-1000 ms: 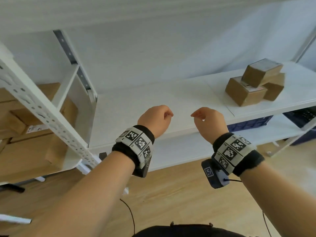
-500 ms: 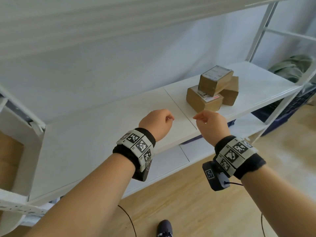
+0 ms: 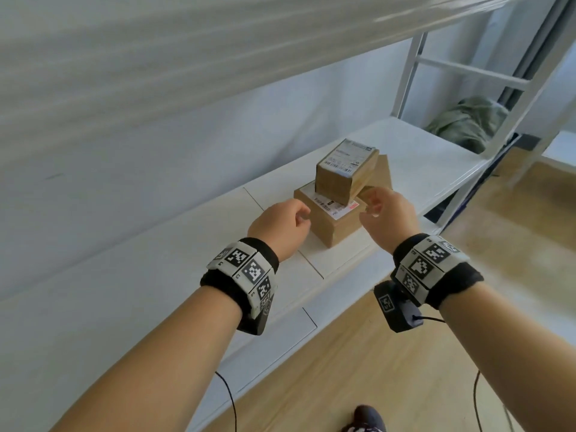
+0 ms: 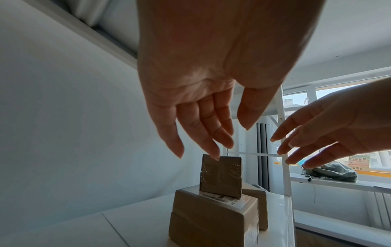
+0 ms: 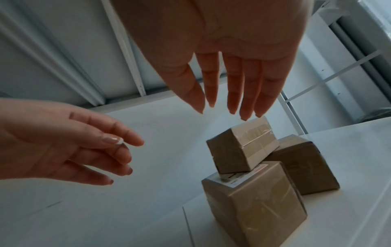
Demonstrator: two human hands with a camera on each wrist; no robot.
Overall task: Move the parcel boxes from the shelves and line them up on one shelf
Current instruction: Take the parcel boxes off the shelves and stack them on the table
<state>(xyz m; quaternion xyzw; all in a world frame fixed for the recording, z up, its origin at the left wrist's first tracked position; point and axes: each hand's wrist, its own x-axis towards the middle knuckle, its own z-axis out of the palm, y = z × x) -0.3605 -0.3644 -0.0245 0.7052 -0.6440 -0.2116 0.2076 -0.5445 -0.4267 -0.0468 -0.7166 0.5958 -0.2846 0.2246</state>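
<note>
Both forearms reach forward over the white shelf, each wrist wrapped in a black band with printed marker squares. The left hand hangs just short of the parcel boxes; seen from the wrist cameras, its fingers are extended and loosely spread, holding nothing. The right hand sits just to its right, palm turned inward, its fingers likewise straight and slightly fanned, with nothing between them. From the head camera the right hand's fingertips overlap the boxes, but the wrist views show clear air between fingers and cardboard.

Directly beyond the two hands, and between them, stands the lower box, brown with a white label on its top, resting on the shelf near the front edge. On top of it, tilted and leaning back, sits the upper box, whose label with a barcode faces up. Its far end rests against a third box, which stands on the shelf behind and to the right of the lower one, partly hidden.

Farther past the right hand, the shelf runs on to a white upright post. A grey-green bundle lies beyond it. Below the hands, wooden floor shows under the shelf.
</note>
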